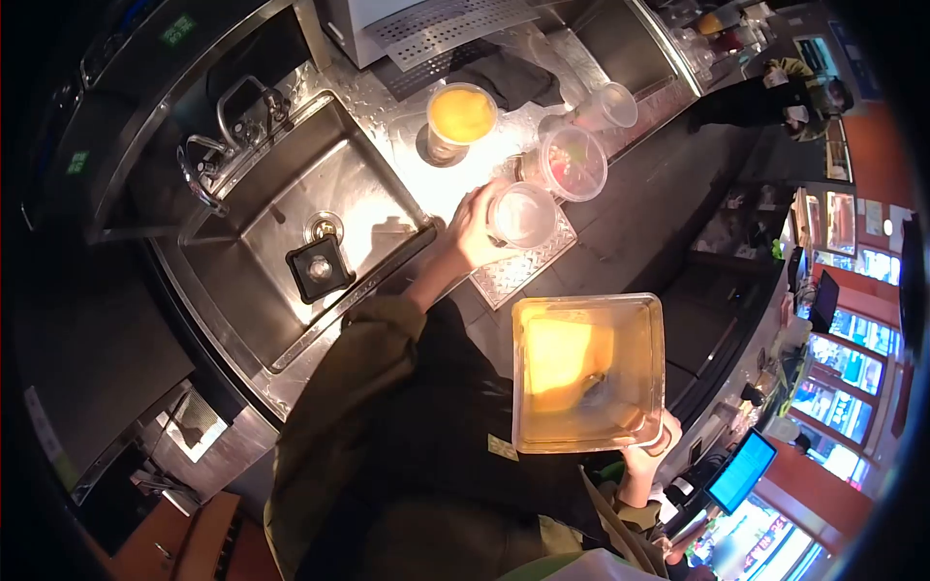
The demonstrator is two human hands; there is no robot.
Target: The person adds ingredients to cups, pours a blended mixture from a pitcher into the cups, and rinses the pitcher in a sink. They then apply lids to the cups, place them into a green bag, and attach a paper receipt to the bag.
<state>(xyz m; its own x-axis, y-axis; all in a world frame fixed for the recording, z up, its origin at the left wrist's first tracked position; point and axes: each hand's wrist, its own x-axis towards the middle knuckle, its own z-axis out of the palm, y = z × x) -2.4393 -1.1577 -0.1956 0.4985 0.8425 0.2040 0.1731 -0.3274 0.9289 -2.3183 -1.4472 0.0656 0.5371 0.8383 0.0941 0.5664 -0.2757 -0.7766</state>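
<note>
My left hand [475, 230] is wrapped round a clear plastic cup [524, 215] beside the sink; its contents look pale and I cannot make them out. My right hand [653, 447] grips a square clear blender jar [542, 426] at its lower right corner, in front of my body. Yellow-orange residue coats the jar's inside, and a small dark part shows at its bottom. Just beyond the held cup stands a clear cup with red and pale pieces [573, 165]. A cup filled with orange-yellow contents [461, 114] is on the wet steel counter.
A steel sink [281, 232] with taps [221, 145] lies at left, a black square lid-like piece [321, 268] inside. Another clear cup [612, 105], a dark cloth [513, 77] and perforated metal sheets [441, 34] are farther back. Another person [775, 102] stands at upper right.
</note>
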